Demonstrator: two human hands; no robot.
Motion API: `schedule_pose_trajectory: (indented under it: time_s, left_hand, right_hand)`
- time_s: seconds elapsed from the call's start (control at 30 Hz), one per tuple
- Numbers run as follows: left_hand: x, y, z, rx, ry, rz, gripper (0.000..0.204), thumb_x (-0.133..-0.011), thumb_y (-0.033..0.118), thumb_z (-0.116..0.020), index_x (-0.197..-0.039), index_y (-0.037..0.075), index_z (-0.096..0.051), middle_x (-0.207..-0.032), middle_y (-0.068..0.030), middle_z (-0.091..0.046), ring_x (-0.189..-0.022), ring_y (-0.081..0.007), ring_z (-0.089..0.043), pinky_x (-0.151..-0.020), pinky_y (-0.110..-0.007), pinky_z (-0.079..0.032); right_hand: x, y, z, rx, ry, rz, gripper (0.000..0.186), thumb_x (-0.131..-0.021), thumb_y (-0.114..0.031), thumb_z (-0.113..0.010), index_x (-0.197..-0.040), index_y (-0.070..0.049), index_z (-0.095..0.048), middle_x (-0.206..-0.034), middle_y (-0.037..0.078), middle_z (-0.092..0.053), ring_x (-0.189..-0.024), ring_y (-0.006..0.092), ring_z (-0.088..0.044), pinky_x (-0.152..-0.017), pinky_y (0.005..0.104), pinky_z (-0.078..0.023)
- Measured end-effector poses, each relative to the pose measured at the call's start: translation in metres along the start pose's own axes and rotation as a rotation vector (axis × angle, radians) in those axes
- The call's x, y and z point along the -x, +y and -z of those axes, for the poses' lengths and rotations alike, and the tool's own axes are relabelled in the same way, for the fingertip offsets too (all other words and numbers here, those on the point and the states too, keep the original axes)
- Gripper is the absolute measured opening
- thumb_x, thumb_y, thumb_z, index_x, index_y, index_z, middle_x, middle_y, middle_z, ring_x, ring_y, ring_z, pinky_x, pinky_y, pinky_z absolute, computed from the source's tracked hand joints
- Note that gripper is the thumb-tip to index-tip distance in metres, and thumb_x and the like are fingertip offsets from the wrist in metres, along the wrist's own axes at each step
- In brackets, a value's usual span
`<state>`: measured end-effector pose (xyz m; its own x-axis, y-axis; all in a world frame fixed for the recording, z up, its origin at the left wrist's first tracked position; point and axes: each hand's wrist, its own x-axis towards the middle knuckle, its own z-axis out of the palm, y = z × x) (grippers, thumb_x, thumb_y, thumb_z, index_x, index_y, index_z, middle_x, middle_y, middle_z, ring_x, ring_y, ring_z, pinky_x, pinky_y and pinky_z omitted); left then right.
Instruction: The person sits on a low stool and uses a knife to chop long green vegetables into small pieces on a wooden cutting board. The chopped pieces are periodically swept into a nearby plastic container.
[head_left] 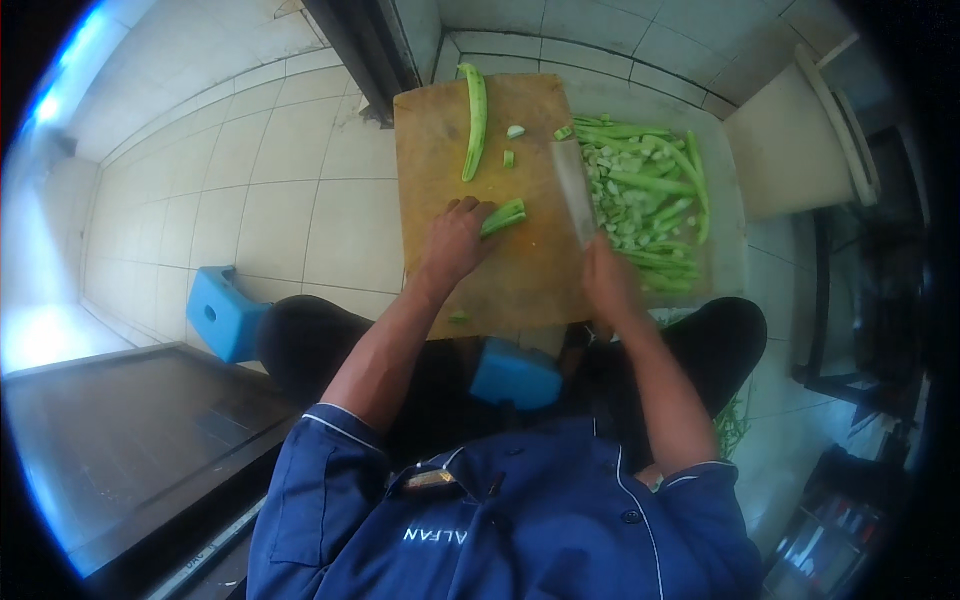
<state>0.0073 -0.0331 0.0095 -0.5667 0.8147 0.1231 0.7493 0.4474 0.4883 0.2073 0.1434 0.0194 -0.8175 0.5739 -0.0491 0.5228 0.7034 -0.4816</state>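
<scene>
My left hand [457, 240] grips a short green vegetable piece [505, 216] on the wooden cutting board [440, 140]. My right hand [606, 280] is closed on the handle of a knife [573, 185], whose blade lies at the board's right edge. A long green vegetable [475, 120] lies at the back of the board, with a few small cut pieces [509, 158] near it. Right of the board, a heap of whole and chopped green vegetables [645, 190] fills a pale container [710, 280].
A blue stool [225, 310] stands on the tiled floor [250, 210] at the left; another blue seat [515, 378] shows below me. A dark post [365, 55] rises behind the board. A pale bin [770, 150] and dark metal frame [840, 320] are at the right, a dark panel [140, 440] at lower left.
</scene>
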Motion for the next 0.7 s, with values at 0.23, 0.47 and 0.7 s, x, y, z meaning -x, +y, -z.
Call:
schedule_pose_trajectory:
  time_s: [0.23, 0.47, 0.7]
  left_hand:
    - [0.007, -0.003, 0.007, -0.004, -0.029, 0.045, 0.035, -0.078, 0.019, -0.077, -0.11, 0.009, -0.068, -0.103, -0.0126, -0.065, -0.1, -0.0343, -0.062, -0.084, -0.045, -0.051]
    - [0.005, -0.008, 0.003, 0.017, -0.029, 0.041, 0.032, -0.079, 0.02, -0.076, -0.109, 0.009, -0.069, -0.101, -0.0119, -0.066, -0.097, -0.0345, -0.064, -0.083, -0.045, -0.051]
    - [0.003, -0.006, 0.003, 0.037, 0.011, 0.028, 0.032, -0.079, 0.019, -0.076, -0.108, 0.009, -0.069, -0.1, -0.0122, -0.066, -0.098, -0.0344, -0.063, -0.083, -0.045, -0.051]
  right_hand:
    - [0.022, -0.049, -0.01, 0.009, -0.102, 0.051, 0.022, -0.102, -0.024, -0.045, -0.11, -0.004, -0.049, -0.072, 0.028, -0.065, -0.072, 0.0514, -0.063, -0.068, 0.0611, -0.048]
    - [0.014, -0.044, -0.018, 0.09, -0.208, 0.054, 0.023, -0.1, -0.018, -0.044, -0.11, 0.002, -0.049, -0.076, 0.029, -0.066, -0.075, 0.0495, -0.065, -0.069, 0.0604, -0.049]
    - [0.014, -0.045, -0.024, 0.083, -0.296, 0.008, 0.022, -0.098, -0.016, -0.045, -0.11, 0.002, -0.05, -0.08, 0.03, -0.067, -0.079, 0.0492, -0.066, -0.071, 0.0597, -0.05]
